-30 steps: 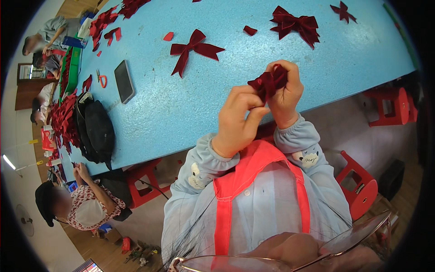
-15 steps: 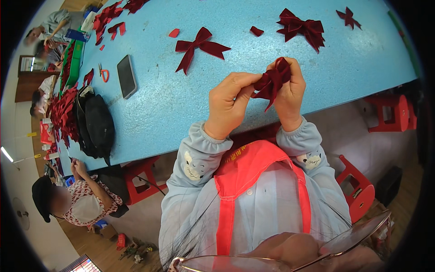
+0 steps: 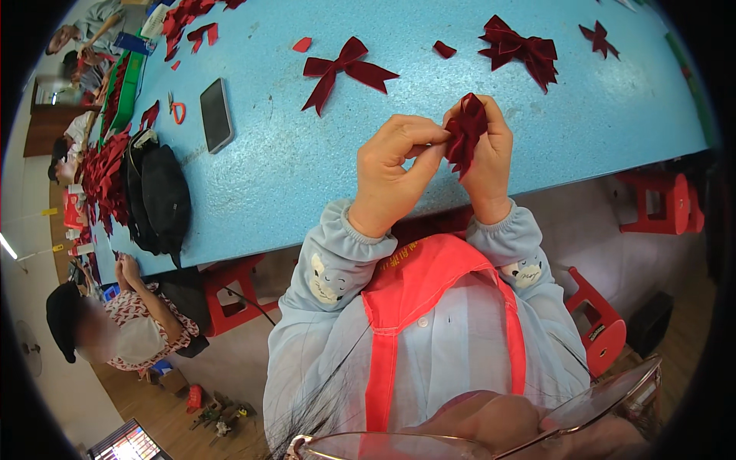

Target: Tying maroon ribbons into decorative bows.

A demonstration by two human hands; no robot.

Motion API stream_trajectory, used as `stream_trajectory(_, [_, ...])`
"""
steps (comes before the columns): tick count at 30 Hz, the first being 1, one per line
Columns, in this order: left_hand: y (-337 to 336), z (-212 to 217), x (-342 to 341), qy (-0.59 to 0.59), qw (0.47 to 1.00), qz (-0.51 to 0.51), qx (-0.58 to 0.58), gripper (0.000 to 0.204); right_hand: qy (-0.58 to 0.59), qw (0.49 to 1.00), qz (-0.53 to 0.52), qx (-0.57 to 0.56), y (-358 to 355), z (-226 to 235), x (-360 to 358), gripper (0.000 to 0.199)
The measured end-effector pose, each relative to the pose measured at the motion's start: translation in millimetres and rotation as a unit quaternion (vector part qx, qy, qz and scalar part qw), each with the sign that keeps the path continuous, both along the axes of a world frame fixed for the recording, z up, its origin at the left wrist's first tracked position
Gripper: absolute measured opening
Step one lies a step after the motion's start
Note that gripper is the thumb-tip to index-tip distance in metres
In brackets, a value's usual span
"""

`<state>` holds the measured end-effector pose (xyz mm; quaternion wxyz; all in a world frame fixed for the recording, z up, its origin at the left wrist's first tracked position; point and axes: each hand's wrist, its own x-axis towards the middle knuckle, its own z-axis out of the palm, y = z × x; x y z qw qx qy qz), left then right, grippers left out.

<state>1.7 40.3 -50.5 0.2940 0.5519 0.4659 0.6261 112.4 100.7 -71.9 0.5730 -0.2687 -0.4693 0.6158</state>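
Observation:
Between my hands, above the table's near edge, is a dark red velvet bow (image 3: 466, 134). My right hand (image 3: 492, 157) is closed around the bow's right side, its fingers partly behind the fabric. My left hand (image 3: 397, 169) pinches the bow's left edge between thumb and fingertips. Beyond my hands lie a loose red bow (image 3: 345, 70) with two long tails, a fuller pile of bows (image 3: 521, 52) and a small bow (image 3: 599, 38). Two little red scraps, one folded piece (image 3: 444, 50) and one flat piece (image 3: 303, 44), rest near them.
On the blue table (image 3: 284, 176) to the left are a phone (image 3: 216, 115), orange-handled scissors (image 3: 178, 113), a black bag (image 3: 159, 199) and heaped red ribbon (image 3: 105, 180). A co-worker in a black cap (image 3: 67, 318) sits at the left. Red stools (image 3: 598, 322) stand beside the table.
The bow has turned between my hands and shows narrower, its lower tail less spread. My left fingers have shifted slightly along its edge. The view has tilted a little.

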Motion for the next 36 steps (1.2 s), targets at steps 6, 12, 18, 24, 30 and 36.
stream_trajectory(6, [-11, -12, -10, -0.18, 0.979, 0.02, -0.094, 0.017, 0.009, 0.996, 0.058, -0.066, -13, -4, -11, 0.018])
stream_trajectory(12, [-23, -12, -23, -0.123, 0.992, 0.002, -0.027, 0.019, 0.0, 0.999, 0.015, -0.042, -19, -14, -27, 0.022])
stream_trajectory(18, [-31, -17, -55, -0.149, 0.986, -0.047, -0.065, 0.024, 0.08, 0.988, 0.091, -0.094, -22, -24, -46, 0.014])
stream_trajectory(24, [-38, -34, -68, -0.352, 0.928, -0.073, -0.099, 0.022, 0.052, 0.993, 0.064, -0.09, -34, -32, -72, 0.01])
stream_trajectory(30, [-44, -42, -82, -0.109, 0.992, 0.032, 0.06, 0.026, 0.004, 1.0, 0.004, 0.022, -48, -33, -90, 0.009])
stream_trajectory(36, [-41, -31, -92, -0.042, 0.997, 0.038, 0.053, 0.033, -0.037, 0.995, 0.029, 0.089, -48, -20, -90, 0.01])
